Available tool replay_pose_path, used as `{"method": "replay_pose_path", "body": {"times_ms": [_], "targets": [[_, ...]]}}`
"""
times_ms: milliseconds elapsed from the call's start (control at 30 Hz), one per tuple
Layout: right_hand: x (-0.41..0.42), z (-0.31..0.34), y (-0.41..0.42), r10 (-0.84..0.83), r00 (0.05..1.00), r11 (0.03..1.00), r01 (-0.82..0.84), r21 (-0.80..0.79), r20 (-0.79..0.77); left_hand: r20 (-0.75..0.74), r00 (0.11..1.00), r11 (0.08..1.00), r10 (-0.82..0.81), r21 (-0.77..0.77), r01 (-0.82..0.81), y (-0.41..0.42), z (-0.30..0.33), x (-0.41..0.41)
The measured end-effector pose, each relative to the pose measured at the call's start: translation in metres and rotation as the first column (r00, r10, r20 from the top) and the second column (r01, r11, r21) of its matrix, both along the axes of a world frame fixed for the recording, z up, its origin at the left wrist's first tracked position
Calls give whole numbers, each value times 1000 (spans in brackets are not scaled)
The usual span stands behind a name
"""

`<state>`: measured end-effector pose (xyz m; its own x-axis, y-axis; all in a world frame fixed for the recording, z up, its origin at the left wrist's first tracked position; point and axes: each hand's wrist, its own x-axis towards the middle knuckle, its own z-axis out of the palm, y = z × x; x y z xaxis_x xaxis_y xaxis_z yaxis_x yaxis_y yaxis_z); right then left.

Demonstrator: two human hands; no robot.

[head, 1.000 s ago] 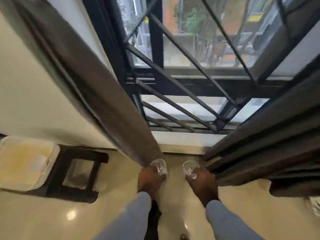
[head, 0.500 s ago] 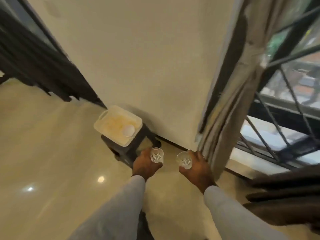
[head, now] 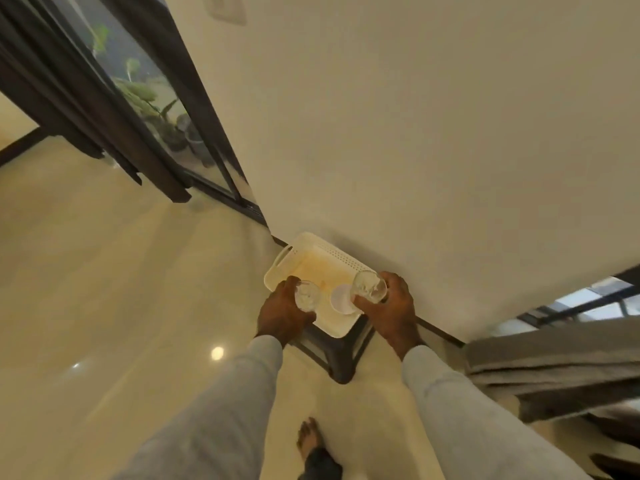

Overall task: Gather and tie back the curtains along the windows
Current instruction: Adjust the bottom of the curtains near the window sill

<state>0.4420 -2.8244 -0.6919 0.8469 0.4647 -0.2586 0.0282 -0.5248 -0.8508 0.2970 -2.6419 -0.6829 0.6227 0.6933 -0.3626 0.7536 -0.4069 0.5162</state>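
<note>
Hands (head: pixel 282 311) now over tray (head: pixel 311 258), stool (head: pixel 341 355) half-hidden.

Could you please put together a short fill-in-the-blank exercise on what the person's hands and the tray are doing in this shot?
1. Each hand, the left hand and the right hand, grips a clear ____.
2. Both hands are over a white tray that sits on a dark ____.
3. A small round white lid lies in the tray, between the two ____.
4. The grey curtain hangs at the person's ____ side.

Missing words: glass; stool; glasses; right
</note>
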Motion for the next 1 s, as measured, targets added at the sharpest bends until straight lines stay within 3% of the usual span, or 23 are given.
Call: {"method": "replay_pose_path", "body": {"times_ms": [100, 300, 500, 667, 1000], "targets": [[10, -16, 54, -13, 1000, 999, 12, -51, -11, -15, 1000, 1000, 17, 9, -16, 53, -16, 12], [35, -114, 145, 182, 968, 919, -105, -381, 171, -58, 997, 995, -58, 72, 62, 134, -87, 49], [44, -195, 191, 418, 886, 728, -196, -657, 200, -139, 982, 979, -125, 141, 145, 181, -153, 75], [47, -228, 200, 437, 882, 652, -177, -738, 174, -191, 959, 957, -211, 160, 242, 196, -190, 86], [46, -243, 201, 392, 897, 664, -122, -738, 205, -348, 824, 796, -447, 265, 544, 200, -232, 111]]}}
